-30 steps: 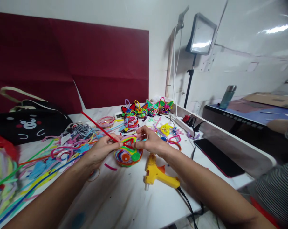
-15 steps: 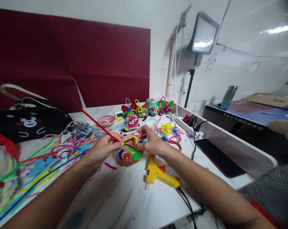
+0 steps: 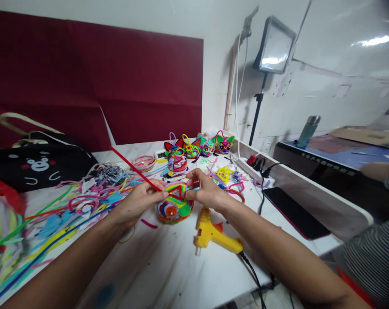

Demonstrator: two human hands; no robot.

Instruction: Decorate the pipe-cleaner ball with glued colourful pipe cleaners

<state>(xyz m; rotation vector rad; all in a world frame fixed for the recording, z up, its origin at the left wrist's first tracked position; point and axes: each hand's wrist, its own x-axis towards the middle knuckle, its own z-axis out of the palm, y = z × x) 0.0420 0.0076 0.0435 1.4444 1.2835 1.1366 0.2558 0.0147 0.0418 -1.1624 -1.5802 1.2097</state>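
The left hand point(image 3: 138, 202) pinches a red pipe cleaner point(image 3: 133, 170) between thumb and fingertips, close to its near end; the long free end rises away toward the far left of the worktop point(image 3: 168, 266). The right hand point(image 3: 205, 192) also has its fingers pressed together, pinching the bent part of the same red pipe cleaner, which forms a small triangle on top of a round multicolored pipe-cleaner figure point(image 3: 173, 207). This figure stands on the worktop about at the middle, directly under and between both hands, and both hands touch its upper part. Just beside it on the right, nearer to the front edge, a yellow glue gun point(image 3: 214, 235) lies on its side, and its black cable goes over the front edge. A loose heap of colored pipe cleaners point(image 3: 53, 219) covers the left part of the worktop. Near the back edge, a row of finished cat-face figures point(image 3: 197, 148) stands. A black bag with a bear face point(image 3: 40, 165) rests at the far left corner. A black tablet point(image 3: 294, 211) lies at the right edge.
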